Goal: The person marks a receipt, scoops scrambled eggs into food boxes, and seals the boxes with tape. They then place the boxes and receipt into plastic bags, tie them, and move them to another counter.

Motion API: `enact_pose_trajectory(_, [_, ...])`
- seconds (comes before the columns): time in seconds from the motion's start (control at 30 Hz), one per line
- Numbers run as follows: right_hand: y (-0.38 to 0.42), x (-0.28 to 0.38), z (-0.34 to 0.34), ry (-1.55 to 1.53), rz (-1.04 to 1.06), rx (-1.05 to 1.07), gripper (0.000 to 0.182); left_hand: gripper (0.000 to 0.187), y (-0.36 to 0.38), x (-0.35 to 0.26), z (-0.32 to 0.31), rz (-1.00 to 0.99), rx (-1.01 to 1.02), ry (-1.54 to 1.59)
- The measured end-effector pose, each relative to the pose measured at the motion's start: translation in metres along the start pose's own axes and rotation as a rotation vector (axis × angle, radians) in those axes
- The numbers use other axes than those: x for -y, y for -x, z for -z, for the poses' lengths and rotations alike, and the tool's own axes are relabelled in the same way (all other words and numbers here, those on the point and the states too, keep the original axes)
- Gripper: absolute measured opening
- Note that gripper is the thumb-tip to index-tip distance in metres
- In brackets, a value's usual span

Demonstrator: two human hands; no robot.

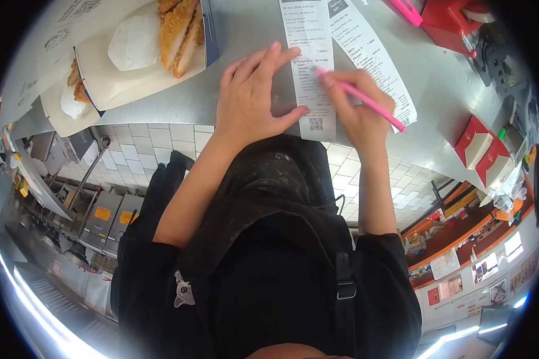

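A long printed receipt (307,33) lies on the metal counter, its lower end with a QR code near the front edge. My left hand (251,99) is spread flat with its fingertips and thumb on the receipt's left side. My right hand (362,107) is closed around a pink marker (374,105), whose tip points at the printed lines in the middle of the slip. A second receipt (374,63) with pen marks on it sits just to the right, partly behind my right hand.
At the upper left, a paper-lined box (111,81) holds fried chicken (185,36) and a white wrapped bundle (136,42). Another pink marker-like object (405,9) and a red tape dispenser (449,27) stand at the upper right. Red-and-white cartons (482,149) are along the right edge.
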State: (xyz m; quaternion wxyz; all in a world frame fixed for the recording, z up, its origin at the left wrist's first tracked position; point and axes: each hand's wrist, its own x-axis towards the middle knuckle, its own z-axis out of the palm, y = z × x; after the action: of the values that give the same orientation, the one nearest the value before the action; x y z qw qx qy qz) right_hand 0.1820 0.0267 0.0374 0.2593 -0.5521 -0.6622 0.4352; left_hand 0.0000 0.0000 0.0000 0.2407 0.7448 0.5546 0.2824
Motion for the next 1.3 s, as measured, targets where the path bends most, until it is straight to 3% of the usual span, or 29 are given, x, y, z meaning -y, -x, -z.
enact_pose_trajectory(0.07, [-0.001,0.004,0.002,0.042,-0.082,-0.107,0.008,0.099,-0.003,-0.002,0.002,0.014,0.006,-0.005])
enact_pose_trajectory(0.17, [0.004,-0.005,-0.001,0.094,0.059,-0.192,0.007,0.098,-0.009,0.004,-0.007,-0.018,-0.034,0.012])
enact_pose_trajectory(0.27, [0.018,-0.007,0.003,0.105,0.118,-0.008,0.006,0.097,-0.007,0.002,-0.006,-0.012,-0.034,0.003])
enact_pose_trajectory(0.4, [0.032,-0.007,0.002,0.085,0.061,-0.038,0.006,0.096,-0.007,0.0,-0.002,-0.008,-0.024,-0.007])
enact_pose_trajectory(0.5, [0.037,-0.005,-0.001,-0.077,0.032,-0.09,0.008,0.095,-0.004,-0.002,0.001,0.005,-0.004,0.008])
enact_pose_trajectory(0.57, [0.029,-0.005,-0.007,0.014,0.108,-0.225,0.008,0.094,-0.004,-0.003,0.002,0.007,-0.003,0.026])
enact_pose_trajectory(0.87, [0.017,0.003,-0.023,0.099,0.026,-0.372,0.009,0.098,-0.003,-0.004,0.003,0.008,-0.011,0.022])
enact_pose_trajectory(1.0, [0.021,0.0,-0.022,0.137,0.172,-0.247,0.01,0.098,-0.004,-0.005,0.004,-0.002,-0.011,0.002])
enact_pose_trajectory(1.07, [0.023,-0.005,-0.023,0.118,-0.021,-0.362,0.011,0.093,-0.005,-0.008,0.007,0.022,0.028,0.02])
enact_pose_trajectory(1.13, [0.023,-0.004,-0.019,0.26,0.261,-0.116,0.012,0.093,-0.001,-0.007,0.004,0.041,0.059,-0.012])
enact_pose_trajectory(1.23, [0.019,-0.012,-0.023,0.39,0.305,-0.286,0.019,0.086,-0.002,-0.016,0.017,0.09,0.172,0.041])
enact_pose_trajectory(1.3, [0.006,0.001,-0.01,0.61,0.285,-0.197,0.023,0.084,-0.004,-0.018,0.022,0.078,0.175,0.121])
